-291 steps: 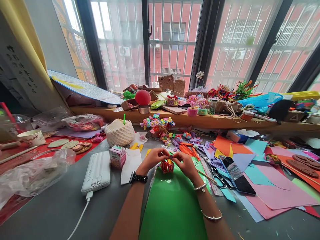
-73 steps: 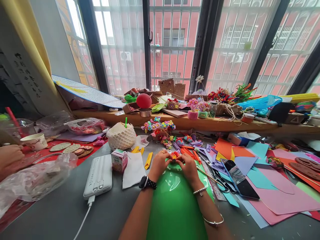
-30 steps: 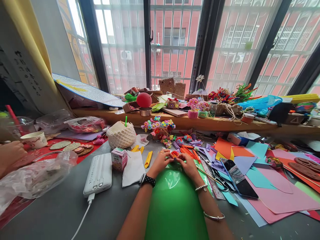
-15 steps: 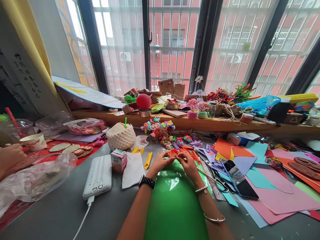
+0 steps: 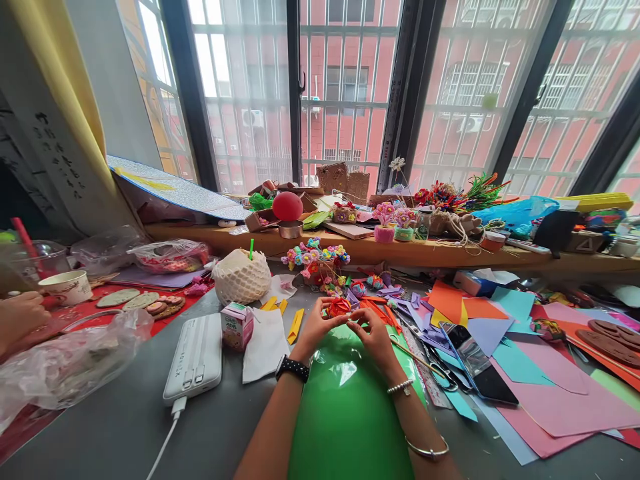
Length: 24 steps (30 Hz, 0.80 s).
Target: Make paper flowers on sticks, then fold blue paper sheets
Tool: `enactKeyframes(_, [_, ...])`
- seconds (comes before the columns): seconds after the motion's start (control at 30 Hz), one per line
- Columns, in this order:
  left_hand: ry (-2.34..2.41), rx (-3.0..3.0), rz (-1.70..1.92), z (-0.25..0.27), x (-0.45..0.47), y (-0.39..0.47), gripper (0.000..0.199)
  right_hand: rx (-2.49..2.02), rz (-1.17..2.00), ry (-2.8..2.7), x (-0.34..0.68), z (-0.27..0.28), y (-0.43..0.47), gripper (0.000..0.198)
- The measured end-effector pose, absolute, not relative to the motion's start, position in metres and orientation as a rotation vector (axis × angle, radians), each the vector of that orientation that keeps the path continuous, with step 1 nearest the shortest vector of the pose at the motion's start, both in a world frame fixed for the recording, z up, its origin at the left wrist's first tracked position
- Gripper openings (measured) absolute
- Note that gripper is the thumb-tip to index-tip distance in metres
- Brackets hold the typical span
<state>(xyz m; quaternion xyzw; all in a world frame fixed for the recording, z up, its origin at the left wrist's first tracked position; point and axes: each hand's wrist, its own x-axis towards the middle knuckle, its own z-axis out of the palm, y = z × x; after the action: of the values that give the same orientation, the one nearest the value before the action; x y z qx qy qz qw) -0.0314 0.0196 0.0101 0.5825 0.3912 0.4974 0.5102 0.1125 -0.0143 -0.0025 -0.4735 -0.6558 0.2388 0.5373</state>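
Note:
My left hand [image 5: 323, 328] is closed round a small orange folded-paper flower [image 5: 339, 307], its wrist wearing a black watch. The fingertips of my right hand [image 5: 371, 331] are pinched at the flower's lower edge and meet my left thumb there. My fingers hide part of the flower. Below both hands lies a glossy green surface [image 5: 350, 413]. Just beyond them are orange folded strips [image 5: 383, 310] and purple paper strips [image 5: 423, 320]. Yellow folded strips [image 5: 296, 326] lie left of my left hand. A thin wooden stick [image 5: 415, 355] and scissors [image 5: 445, 377] are right of my right hand.
A white power bank [image 5: 194, 357] with a cable, a small pink carton [image 5: 237, 327] and a netted coconut [image 5: 243, 277] stand left. Right are a phone [image 5: 480, 363] and coloured paper sheets [image 5: 560, 387]. Another person's hand [image 5: 23, 317] shows at far left, near a paper cup [image 5: 66, 287].
Both hands have shifted slightly, and more of the orange flower shows above my left fingers. My right fingertips have moved a little left against my left thumb.

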Motion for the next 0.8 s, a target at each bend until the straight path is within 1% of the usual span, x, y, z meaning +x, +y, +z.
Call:
enactKeyframes(0.1, [0.963, 1.424, 1.213, 0.0114, -0.0305, 0.0175, 0.055, -1.155, 0.580, -1.543, 0.1118, -0.0032, -0.0143, 0.024])
enactKeyframes(0.33, [0.969, 1.453, 1.221, 0.0134, -0.0281, 0.0156, 0.044, -1.232, 0.611, -1.519, 0.1123, -0.0037, -0.0145, 0.022])
enactKeyframes(0.47, [0.910, 1.463, 1.219, 0.0123, -0.0289, 0.0180, 0.052, -1.236, 0.697, -1.510, 0.1121, -0.0018, -0.0158, 0.023])
enactKeyframes(0.6, [0.887, 1.515, 1.133, 0.0131, -0.0298, 0.0169, 0.045, -1.249, 0.690, -1.517, 0.1125, -0.0011, -0.0175, 0.025])
enactKeyframes(0.73, [0.854, 1.569, 1.096, 0.0148, -0.0295, 0.0159, 0.049, -1.248, 0.692, -1.549, 0.1117, -0.0024, -0.0182, 0.023])
enactKeyframes(0.8, [0.867, 1.584, 1.093, 0.0158, -0.0293, 0.0155, 0.047, -1.252, 0.688, -1.562, 0.1109, -0.0030, -0.0181, 0.021])
